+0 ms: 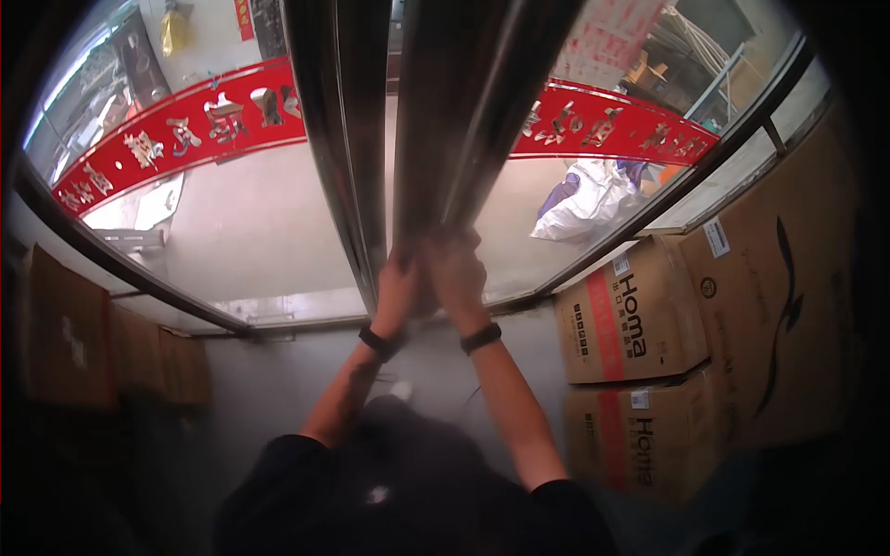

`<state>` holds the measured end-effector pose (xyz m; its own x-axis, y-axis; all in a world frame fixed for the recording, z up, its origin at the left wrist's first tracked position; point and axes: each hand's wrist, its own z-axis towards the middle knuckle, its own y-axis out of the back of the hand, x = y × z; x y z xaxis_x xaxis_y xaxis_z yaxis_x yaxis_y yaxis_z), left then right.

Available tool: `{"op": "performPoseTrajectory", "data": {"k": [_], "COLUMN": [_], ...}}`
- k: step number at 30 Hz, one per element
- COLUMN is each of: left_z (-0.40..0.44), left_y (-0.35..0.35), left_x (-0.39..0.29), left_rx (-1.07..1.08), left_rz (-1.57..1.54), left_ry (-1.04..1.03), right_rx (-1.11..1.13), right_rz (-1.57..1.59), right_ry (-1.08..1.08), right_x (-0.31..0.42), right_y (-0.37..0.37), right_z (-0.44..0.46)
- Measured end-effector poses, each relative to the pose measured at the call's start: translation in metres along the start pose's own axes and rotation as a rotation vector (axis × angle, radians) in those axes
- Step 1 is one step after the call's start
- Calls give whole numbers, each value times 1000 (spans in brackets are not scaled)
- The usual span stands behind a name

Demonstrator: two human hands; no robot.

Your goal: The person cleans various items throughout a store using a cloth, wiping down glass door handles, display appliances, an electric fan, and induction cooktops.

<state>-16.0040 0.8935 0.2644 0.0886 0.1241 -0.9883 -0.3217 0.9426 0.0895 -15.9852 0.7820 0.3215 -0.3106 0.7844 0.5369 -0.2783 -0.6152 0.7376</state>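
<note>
Both hands are raised together in front of dark metal door frames between two glass panels. My left hand [399,285] is closed at the lower part of the gap beside the wide dark door frame [450,120]. Close beside it, my right hand [457,276] is curled into a fist against the same frame. Blur and shadow hide the fingertips, and whatever they hold cannot be made out. A narrower dark door frame [334,120] stands just left of the hands. Each wrist wears a dark band.
A red banner [199,130] with cut-out characters crosses the glass. Stacked Homa cartons [640,315] and a tall carton [769,287] stand on the right. More brown cartons [69,324] are on the left. Beyond the glass lies a white and purple sack [593,199].
</note>
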Motion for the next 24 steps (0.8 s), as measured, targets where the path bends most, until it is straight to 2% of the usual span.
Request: {"op": "performPoseTrajectory", "data": {"k": [1,4,5,8,11,14,15,17,18,20,22,23,24], "left_z": [-8,-21,-18,-6,12,-5,-11,-41,-59,-95,-142,-177,-216], "left_y": [-6,-9,-10,0,-2,-9,-16,-34,-48,-76,-114,-141,-164], "left_x": [1,-17,-18,-22,8,-5,-4,-21,-16,-5,20,29,36], "left_rx": [34,139,123,173,115,108,76,70,96,148,342,373,454], "left_rz": [35,-212,-170,-230,-118,-196,-204,-307,-310,-311,-143,-86,-96], "left_ry": [-31,72,39,68,36,77,-41,-21,42,170,172,84,161], "right_rx": [68,245,141,146,142,148,112,5,49,-75,8,-27,-87], "right_rz": [2,67,101,171,164,318,282,193,260,331,497,691,633], "right_ry": [-73,-157,-144,-115,-26,-97,-74,-56,-124,-245,-546,-707,-751], "right_x": [-5,2,7,13,8,9,10,2,-16,-59,-112,-138,-157], "right_y": [10,37,36,27,19,19,23,37,42,55,83,90,106], "right_z": [-11,-17,-14,7,14,9,-3,-26,-45,-97,-161,-199,-238]}}
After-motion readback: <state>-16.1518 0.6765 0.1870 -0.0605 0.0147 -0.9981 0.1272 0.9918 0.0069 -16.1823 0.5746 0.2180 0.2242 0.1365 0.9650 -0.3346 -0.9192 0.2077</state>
